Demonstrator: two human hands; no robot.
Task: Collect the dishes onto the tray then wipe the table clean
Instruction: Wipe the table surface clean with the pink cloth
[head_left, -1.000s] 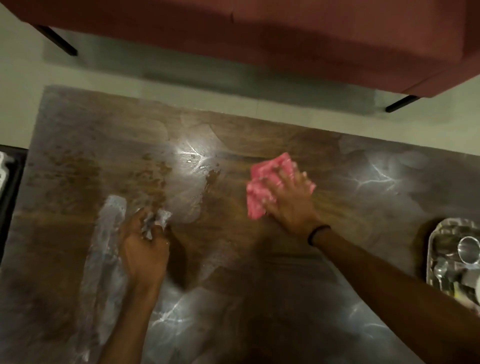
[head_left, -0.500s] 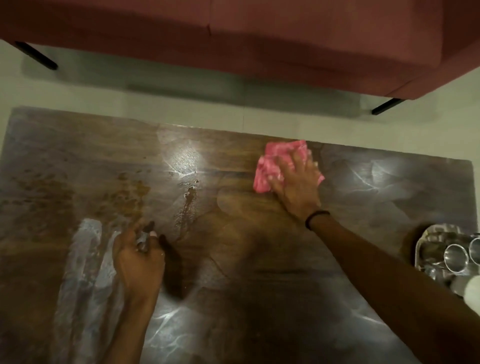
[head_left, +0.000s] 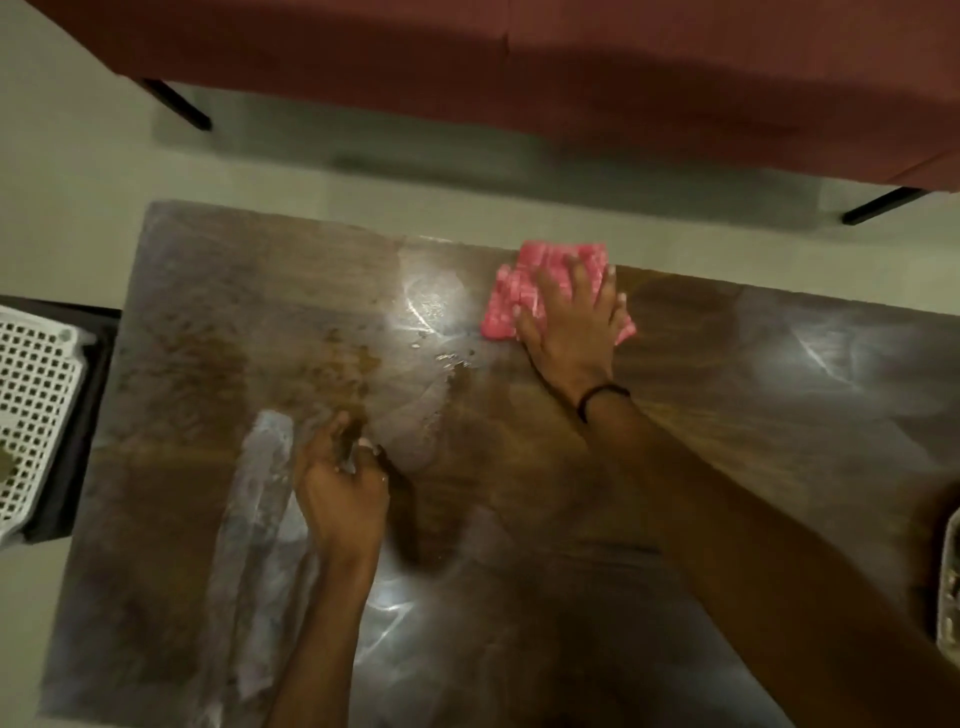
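My right hand (head_left: 574, 322) lies flat with spread fingers on a pink cloth (head_left: 524, 291), pressing it onto the dark glossy table (head_left: 727, 415) near the far edge. My left hand (head_left: 340, 483) rests on the table at the near left, fingers curled around a small crumpled greyish wad that is mostly hidden in the fist. Brown smears and crumbs (head_left: 343, 364) cover the table's left half, with a pale streak (head_left: 260, 493) just left of my left hand. The metal tray (head_left: 951, 566) with dishes shows only as a sliver at the right edge.
A white perforated basket (head_left: 31, 405) sits on a dark stand left of the table. A red sofa (head_left: 571, 78) on black legs stands beyond the table's far edge, with pale floor between them.
My right hand has pushed the pink cloth farther away, up to the table's far edge. The view has swung left, so the tray has nearly left the frame and the basket appears.
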